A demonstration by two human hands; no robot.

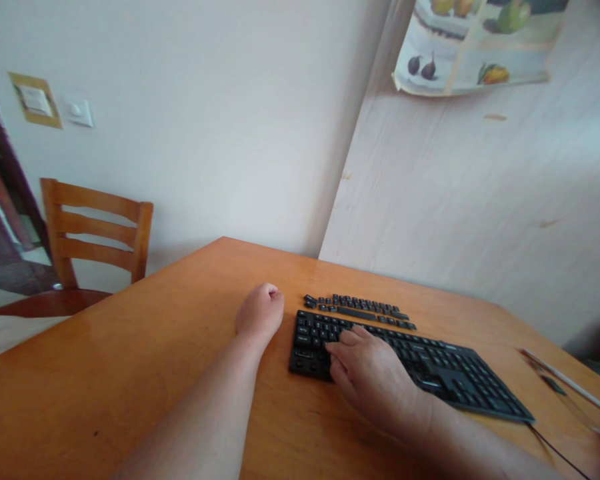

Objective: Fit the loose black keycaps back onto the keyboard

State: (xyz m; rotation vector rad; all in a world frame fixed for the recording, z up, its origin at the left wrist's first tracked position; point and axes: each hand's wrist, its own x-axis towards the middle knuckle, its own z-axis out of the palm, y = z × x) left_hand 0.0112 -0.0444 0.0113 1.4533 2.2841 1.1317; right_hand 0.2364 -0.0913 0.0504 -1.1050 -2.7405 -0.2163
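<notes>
A black keyboard (455, 373) lies slantwise on the wooden table, several of its lower-left keys bare of caps. My right hand (373, 370) is over the left half of it, thumb and index finger pinched together at a small dark keycap (327, 346), which the fingertips largely cover. Left of the keyboard, my left hand (261, 310) rests closed in a fist on the tabletop; whatever it may hold is hidden. Just behind the keyboard, loose keycaps (365, 305) are laid out in rows, with the long space bar cap (357, 314) among them.
Beyond the wooden table (190, 300) is a white wall with a painted fruit picture (480, 47). A wooden chair (97, 227) stands at the left. Toward the right edge lie a thin stick (570, 380) and a small dark item (553, 385). The keyboard's cable (555, 448) runs off lower right.
</notes>
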